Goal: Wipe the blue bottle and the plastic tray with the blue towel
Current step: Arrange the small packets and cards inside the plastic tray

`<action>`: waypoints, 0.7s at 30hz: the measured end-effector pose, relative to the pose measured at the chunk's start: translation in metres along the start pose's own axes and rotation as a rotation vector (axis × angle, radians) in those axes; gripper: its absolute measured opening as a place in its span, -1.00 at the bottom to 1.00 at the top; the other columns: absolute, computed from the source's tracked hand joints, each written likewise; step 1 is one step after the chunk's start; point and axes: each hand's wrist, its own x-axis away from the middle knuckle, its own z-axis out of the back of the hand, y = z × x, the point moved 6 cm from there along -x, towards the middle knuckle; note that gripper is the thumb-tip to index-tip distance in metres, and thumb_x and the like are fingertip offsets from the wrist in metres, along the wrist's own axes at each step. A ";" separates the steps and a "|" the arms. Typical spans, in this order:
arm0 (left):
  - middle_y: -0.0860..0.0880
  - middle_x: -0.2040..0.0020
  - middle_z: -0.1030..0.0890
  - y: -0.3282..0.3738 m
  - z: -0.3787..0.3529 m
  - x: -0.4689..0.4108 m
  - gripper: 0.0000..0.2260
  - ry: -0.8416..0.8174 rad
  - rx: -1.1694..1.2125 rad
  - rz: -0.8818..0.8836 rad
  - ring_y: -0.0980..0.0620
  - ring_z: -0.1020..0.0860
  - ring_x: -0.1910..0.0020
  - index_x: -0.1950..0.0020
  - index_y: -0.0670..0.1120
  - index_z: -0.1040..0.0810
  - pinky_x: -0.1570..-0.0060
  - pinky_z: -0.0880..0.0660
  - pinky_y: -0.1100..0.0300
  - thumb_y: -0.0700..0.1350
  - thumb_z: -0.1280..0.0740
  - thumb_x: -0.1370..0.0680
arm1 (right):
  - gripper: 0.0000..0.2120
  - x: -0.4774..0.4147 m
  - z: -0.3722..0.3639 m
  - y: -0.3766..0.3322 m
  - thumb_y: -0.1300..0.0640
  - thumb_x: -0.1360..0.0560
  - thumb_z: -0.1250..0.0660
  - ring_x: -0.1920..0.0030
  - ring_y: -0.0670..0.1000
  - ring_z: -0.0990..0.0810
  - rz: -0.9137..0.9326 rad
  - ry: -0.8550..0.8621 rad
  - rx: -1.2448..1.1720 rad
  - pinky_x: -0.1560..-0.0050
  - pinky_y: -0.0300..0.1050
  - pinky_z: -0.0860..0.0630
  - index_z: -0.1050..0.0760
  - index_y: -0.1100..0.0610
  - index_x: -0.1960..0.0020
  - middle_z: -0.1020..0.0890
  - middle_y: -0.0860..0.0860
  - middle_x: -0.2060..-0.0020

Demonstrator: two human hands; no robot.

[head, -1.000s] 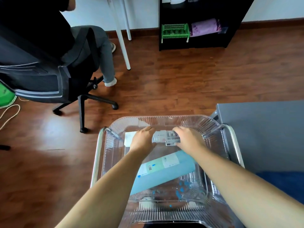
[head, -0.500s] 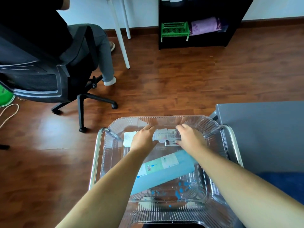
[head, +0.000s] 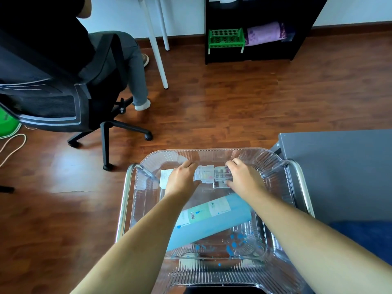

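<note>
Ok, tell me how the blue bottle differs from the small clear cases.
The blue bottle is long and opaque; the clear cases are small and see-through. The bottle lies slanted, in neither hand; the cases are gripped by the left hand and right hand. Both are inside the plastic tray.

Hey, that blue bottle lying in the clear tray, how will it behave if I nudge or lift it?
The blue bottle lies on its side and looks cylindrical, so a nudge would probably roll it across the plastic tray. Its smooth wall, with blue droplets nearby, may be slippery. It looks rigid, unlikely to flex.
</note>
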 end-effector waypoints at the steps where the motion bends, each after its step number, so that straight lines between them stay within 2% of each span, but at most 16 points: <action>1: -0.01 -0.31 -0.52 0.000 0.000 0.000 -0.47 0.002 -0.001 0.002 -0.04 -0.52 -0.20 -0.38 -0.05 -0.43 -0.14 -0.48 0.13 -0.03 -0.48 -0.44 | -0.58 0.000 0.000 0.000 0.03 -0.44 -0.43 0.13 0.04 -0.61 -0.005 0.006 0.001 0.23 -0.12 -0.58 -0.41 0.09 -0.23 -0.52 0.00 -0.07; 8: -0.02 -0.29 -0.53 0.002 0.007 0.003 -0.47 0.010 -0.004 -0.017 -0.03 -0.54 -0.16 -0.36 -0.07 -0.44 -0.08 -0.50 0.16 -0.03 -0.49 -0.43 | -0.59 0.004 0.004 -0.002 0.05 -0.45 -0.43 0.11 0.06 -0.60 -0.005 0.019 -0.009 0.20 -0.06 -0.59 -0.40 0.11 -0.23 -0.50 0.02 -0.08; 12: -0.01 -0.27 -0.53 0.006 0.025 0.010 -0.53 -0.006 -0.044 -0.045 -0.04 -0.55 -0.14 -0.32 -0.07 -0.47 -0.08 -0.49 0.13 -0.03 -0.47 -0.45 | -0.59 0.009 0.023 -0.005 0.08 -0.46 -0.41 0.05 0.09 -0.59 0.026 0.029 -0.003 0.20 -0.13 -0.48 -0.40 0.13 -0.25 -0.50 0.04 -0.12; 15: 0.01 -0.24 -0.54 0.010 0.050 0.017 -0.59 0.018 -0.052 -0.070 -0.04 -0.56 -0.10 -0.29 -0.04 -0.50 -0.02 -0.49 0.15 -0.03 -0.45 -0.47 | -0.62 0.018 0.050 -0.009 0.08 -0.49 -0.38 0.05 0.11 -0.59 0.043 0.067 -0.010 0.17 -0.08 -0.51 -0.40 0.13 -0.25 -0.50 0.04 -0.14; 17: 0.01 -0.24 -0.54 0.013 0.067 0.022 -0.61 0.036 -0.044 -0.079 -0.04 -0.56 -0.09 -0.28 -0.05 -0.51 0.01 -0.46 0.18 -0.04 -0.44 -0.47 | -0.65 0.024 0.069 -0.010 0.10 -0.50 -0.37 0.05 0.11 -0.60 0.040 0.095 -0.018 0.13 -0.05 -0.55 -0.41 0.12 -0.24 -0.51 0.04 -0.13; 21: -0.01 -0.19 -0.55 0.024 0.100 0.029 -0.60 0.077 -0.054 -0.116 -0.06 -0.55 -0.07 -0.27 -0.07 -0.51 0.00 -0.49 0.10 0.02 -0.42 -0.48 | -0.68 0.038 0.104 -0.012 0.08 -0.48 -0.39 -0.02 0.12 -0.59 0.028 0.149 -0.055 0.00 0.02 -0.56 -0.44 0.10 -0.19 -0.52 0.04 -0.12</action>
